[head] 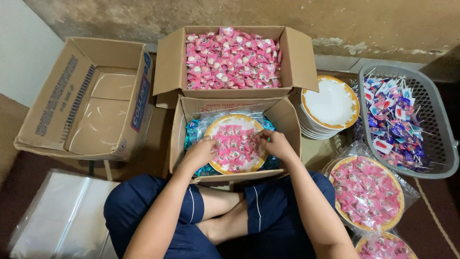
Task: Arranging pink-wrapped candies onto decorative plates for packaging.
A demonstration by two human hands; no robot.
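Both hands [238, 147] on candy plate [235, 143]

Rough plaster wall [239, 14] along the top — stained, patchy, with chipped paint where it meets the floor. Left of that wall a smoother pale wall [21, 48] comes in at an angle. Below the plaster wall, dark brown floor [33, 182], dim toward the corners; a lighter tan strip sits under the pale wall. A raised grey ledge [345, 61] runs along the plaster wall's base on the right. Light is soft and even — no hard shadows. No window or furniture in view.
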